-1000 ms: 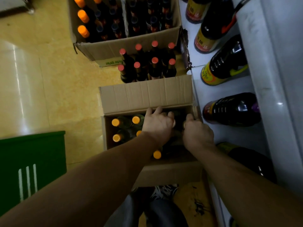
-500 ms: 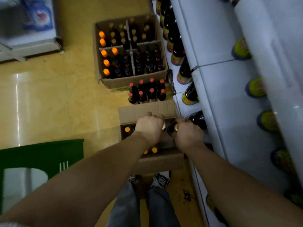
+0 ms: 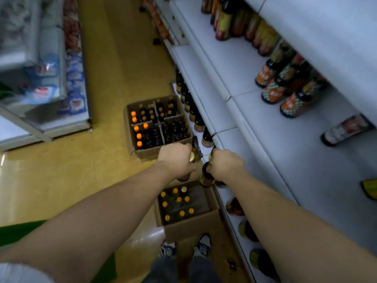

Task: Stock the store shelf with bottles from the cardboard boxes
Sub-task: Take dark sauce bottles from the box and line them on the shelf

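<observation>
Gripping necks, the left hand [image 3: 175, 160] held a gold-capped bottle [image 3: 191, 159], the right hand [image 3: 226, 166] a dark bottle [image 3: 207, 177], both upright above the box [image 3: 187, 229]. The shelf [image 3: 285, 156] lay nearest the right hand, rightward.

far box [image 3: 128, 127] beyond near box [image 3: 189, 227] (the 2 on floor [image 3: 61, 180]), shelf [image 3: 265, 160] right.

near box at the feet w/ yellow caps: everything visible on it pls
The near cardboard box is plain brown card, top open, standing flat on the yellow floor beside the foot of the white shelf, just ahead of the person's shoes. Upright yellow-capped bottles fill its left side; the right side looks empty. Neither hand touches it: the left hand and right hand grip dark bottles above its far end.
</observation>
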A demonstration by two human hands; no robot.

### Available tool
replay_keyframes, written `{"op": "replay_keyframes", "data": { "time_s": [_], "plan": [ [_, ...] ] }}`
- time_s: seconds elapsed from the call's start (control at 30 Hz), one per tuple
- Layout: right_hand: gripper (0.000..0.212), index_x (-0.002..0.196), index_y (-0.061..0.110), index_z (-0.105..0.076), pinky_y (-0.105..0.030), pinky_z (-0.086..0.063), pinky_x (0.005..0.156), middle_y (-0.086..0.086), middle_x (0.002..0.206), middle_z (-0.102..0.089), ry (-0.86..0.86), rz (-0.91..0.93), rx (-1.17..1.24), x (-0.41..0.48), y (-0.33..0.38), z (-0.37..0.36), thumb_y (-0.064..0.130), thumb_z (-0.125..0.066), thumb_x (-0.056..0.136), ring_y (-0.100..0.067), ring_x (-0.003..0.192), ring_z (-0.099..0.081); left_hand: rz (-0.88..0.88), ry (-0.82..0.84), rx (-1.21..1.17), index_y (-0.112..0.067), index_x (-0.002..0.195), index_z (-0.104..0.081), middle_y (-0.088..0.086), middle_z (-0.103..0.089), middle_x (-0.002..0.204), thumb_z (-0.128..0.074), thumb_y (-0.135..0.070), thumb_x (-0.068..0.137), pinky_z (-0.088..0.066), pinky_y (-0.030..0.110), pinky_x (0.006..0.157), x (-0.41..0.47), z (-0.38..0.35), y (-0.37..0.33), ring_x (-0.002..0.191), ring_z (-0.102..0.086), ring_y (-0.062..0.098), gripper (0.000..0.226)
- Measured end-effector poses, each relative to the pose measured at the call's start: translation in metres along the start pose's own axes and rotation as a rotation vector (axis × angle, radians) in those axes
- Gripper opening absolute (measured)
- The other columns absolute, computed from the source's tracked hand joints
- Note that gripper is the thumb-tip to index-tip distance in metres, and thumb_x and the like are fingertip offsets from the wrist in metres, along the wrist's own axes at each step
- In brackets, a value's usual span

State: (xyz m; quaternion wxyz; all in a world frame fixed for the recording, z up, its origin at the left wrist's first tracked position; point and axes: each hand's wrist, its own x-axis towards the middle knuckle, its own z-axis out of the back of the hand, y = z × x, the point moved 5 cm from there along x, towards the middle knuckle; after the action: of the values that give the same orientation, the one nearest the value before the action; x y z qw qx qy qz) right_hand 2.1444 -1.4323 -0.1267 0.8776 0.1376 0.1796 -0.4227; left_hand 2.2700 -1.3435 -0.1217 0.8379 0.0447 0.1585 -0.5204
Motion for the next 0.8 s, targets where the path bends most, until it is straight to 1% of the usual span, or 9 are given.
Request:
{"op": "replay_keyframes", "data": {
  "time_s": [0.13,0.2,0.3,0.37,0.47,0.57,0.63,0.7,0.8],
  "plan": [
    [0.045,0.122,0.015,-0.058,-0.035,-0.052,0.083,-0.012,0.123,-0.062,-0.029,-0.051,0.041,-0.03,0.007,0.056,0.043,-0.068,0.088,-0.033,0.112,-0.062,-0.075,-0.076,0.004,-0.023,0.093,-0.056,-0.004,-0.059,0.082,-0.065,-0.056,0.085,-0.048,0.032,0.06,-0.021,0.057,-0.002,0.076,-0.058,0.021,0.036],
    [0.046,0.12,0.015,-0.058,-0.036,-0.053,0.085,-0.012,0.123,-0.062,-0.051,-0.067,0.056,-0.042,0.009,0.079,0.047,-0.067,0.089,-0.033,0.112,-0.062,-0.103,-0.11,0.012,-0.024,0.092,-0.057,-0.004,-0.059,0.081,-0.065,-0.058,0.084,-0.049,0.032,0.06,-0.028,0.082,-0.005,0.074,-0.058,0.019,0.036],
    [0.038,0.11,0.019,-0.055,-0.035,-0.049,0.077,-0.01,0.118,-0.063,-0.09,-0.096,0.056,-0.06,0.011,0.112,0.049,-0.066,0.09,-0.031,0.106,-0.061,-0.15,-0.146,0.03,-0.026,0.092,-0.057,-0.006,-0.06,0.079,-0.062,-0.065,0.082,-0.058,0.035,0.067,-0.036,0.114,-0.009,0.074,-0.06,0.018,0.041],
    [0.036,0.104,0.02,-0.052,-0.035,-0.047,0.074,-0.008,0.112,-0.062,-0.14,-0.117,0.056,-0.074,0.013,0.134,0.05,-0.066,0.09,-0.03,0.098,-0.059,-0.182,-0.172,0.055,-0.025,0.092,-0.059,-0.005,-0.061,0.08,-0.061,-0.066,0.08,-0.059,0.036,0.068,-0.041,0.135,-0.013,0.073,-0.061,0.018,0.043],
    [0.036,0.101,0.019,-0.052,-0.036,-0.047,0.072,-0.006,0.105,-0.06,-0.209,-0.128,0.039,-0.094,0.018,0.164,0.051,-0.064,0.091,-0.028,0.094,-0.059,-0.21,-0.208,0.1,-0.023,0.09,-0.058,-0.003,-0.06,0.081,-0.063,-0.064,0.08,-0.051,0.031,0.061,-0.048,0.166,-0.017,0.073,-0.059,0.019,0.042],
    [0.036,0.097,0.018,-0.051,-0.035,-0.047,0.067,-0.004,0.094,-0.058,-0.245,-0.125,0.014,-0.112,0.024,0.195,0.051,-0.064,0.091,-0.027,0.089,-0.06,-0.233,-0.237,0.091,-0.018,0.083,-0.058,-0.001,-0.059,0.077,-0.065,-0.058,0.08,-0.053,0.033,0.061,-0.057,0.199,-0.02,0.067,-0.059,0.02,0.04],
    [0.036,0.09,0.018,-0.051,-0.034,-0.049,0.063,-0.003,0.087,-0.057,-0.249,-0.124,-0.017,-0.124,0.028,0.214,0.052,-0.064,0.091,-0.025,0.083,-0.062,-0.258,-0.257,0.1,-0.017,0.078,-0.055,-0.001,-0.055,0.074,-0.066,-0.054,0.079,-0.048,0.033,0.058,-0.064,0.221,-0.022,0.063,-0.053,0.02,0.038],
    [0.037,0.085,0.017,-0.051,-0.032,-0.052,0.058,-0.005,0.08,-0.061,-0.272,-0.125,-0.003,-0.136,0.03,0.232,0.051,-0.066,0.089,-0.023,0.072,-0.065,-0.28,-0.279,0.107,-0.018,0.078,-0.055,0.0,-0.056,0.075,-0.067,-0.051,0.078,-0.045,0.031,0.057,-0.07,0.243,-0.025,0.064,-0.053,0.019,0.036],
    [0.038,0.081,0.013,-0.053,-0.028,-0.049,0.05,-0.008,0.07,-0.063,-0.306,-0.142,0.058,-0.151,0.028,0.253,0.046,-0.067,0.088,-0.021,0.055,-0.063,-0.322,-0.316,0.099,-0.017,0.078,-0.058,-0.001,-0.058,0.072,-0.069,-0.053,0.075,-0.045,0.03,0.057,-0.073,0.269,-0.028,0.063,-0.053,0.019,0.037]
  ]
}}
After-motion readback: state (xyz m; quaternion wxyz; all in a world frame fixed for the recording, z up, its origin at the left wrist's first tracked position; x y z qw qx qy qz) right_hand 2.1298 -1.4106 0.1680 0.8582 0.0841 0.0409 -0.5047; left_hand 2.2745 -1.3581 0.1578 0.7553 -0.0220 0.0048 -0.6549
